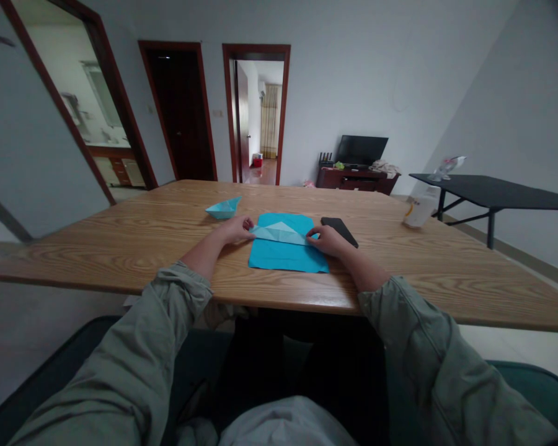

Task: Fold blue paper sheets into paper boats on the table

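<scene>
A light blue folded paper [279,231] with a peaked middle lies across a brighter blue sheet [286,257] on the wooden table. My left hand [236,230] pinches the folded paper's left end between thumb and fingers. At the opposite end, my right hand [326,239] grips the paper's right tip the same way. Beyond my left hand sits a light blue paper boat [224,208], touched by neither hand. A flat black object, perhaps a phone [340,231], lies just past my right hand.
The wooden table [134,248] reaches widely to both sides, its front edge close to my body. A whitish cup or container [418,212] stands toward the right. Farther right is a black folding table [497,191]. A television [363,150] rests on a cabinet by the wall.
</scene>
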Tool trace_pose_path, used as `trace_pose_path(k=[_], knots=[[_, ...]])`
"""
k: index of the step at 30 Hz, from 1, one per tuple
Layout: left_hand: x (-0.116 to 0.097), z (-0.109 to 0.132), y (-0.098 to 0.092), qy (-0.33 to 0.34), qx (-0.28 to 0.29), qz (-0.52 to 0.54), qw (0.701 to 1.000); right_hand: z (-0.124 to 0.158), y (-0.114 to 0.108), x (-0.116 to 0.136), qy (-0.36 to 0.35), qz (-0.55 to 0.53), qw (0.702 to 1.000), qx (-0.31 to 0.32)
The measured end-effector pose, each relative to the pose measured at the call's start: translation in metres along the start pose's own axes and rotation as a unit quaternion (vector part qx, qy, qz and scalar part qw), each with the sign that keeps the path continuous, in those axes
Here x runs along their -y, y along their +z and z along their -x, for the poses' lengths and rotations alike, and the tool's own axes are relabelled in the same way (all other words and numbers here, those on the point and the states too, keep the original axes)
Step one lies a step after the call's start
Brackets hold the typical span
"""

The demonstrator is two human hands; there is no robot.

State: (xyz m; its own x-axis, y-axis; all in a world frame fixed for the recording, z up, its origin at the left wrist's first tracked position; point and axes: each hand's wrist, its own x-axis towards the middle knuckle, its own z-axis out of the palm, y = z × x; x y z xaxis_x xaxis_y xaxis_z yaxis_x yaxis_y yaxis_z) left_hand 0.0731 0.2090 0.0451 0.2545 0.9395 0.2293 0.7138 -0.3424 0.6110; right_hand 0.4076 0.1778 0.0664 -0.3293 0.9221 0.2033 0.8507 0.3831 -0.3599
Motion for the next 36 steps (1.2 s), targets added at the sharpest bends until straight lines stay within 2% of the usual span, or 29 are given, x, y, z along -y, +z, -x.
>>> trace_pose_path(k=[8,17,27,36], knots=[[-0.003,0.001,0.000,-0.012,0.005,-0.015,1.000,0.000,-0.001,0.006,0.004,0.007,1.000,0.025],[-0.010,0.006,-0.002,-0.031,0.013,-0.034,0.999,0.002,0.002,0.008,-0.040,0.017,0.999,0.027],[-0.016,0.006,-0.006,-0.013,0.051,-0.012,0.999,-0.001,0.001,0.004,-0.026,0.024,0.999,0.038],[-0.019,0.006,0.001,-0.026,0.059,-0.065,0.996,0.000,0.003,0.007,0.023,0.060,0.998,0.002]])
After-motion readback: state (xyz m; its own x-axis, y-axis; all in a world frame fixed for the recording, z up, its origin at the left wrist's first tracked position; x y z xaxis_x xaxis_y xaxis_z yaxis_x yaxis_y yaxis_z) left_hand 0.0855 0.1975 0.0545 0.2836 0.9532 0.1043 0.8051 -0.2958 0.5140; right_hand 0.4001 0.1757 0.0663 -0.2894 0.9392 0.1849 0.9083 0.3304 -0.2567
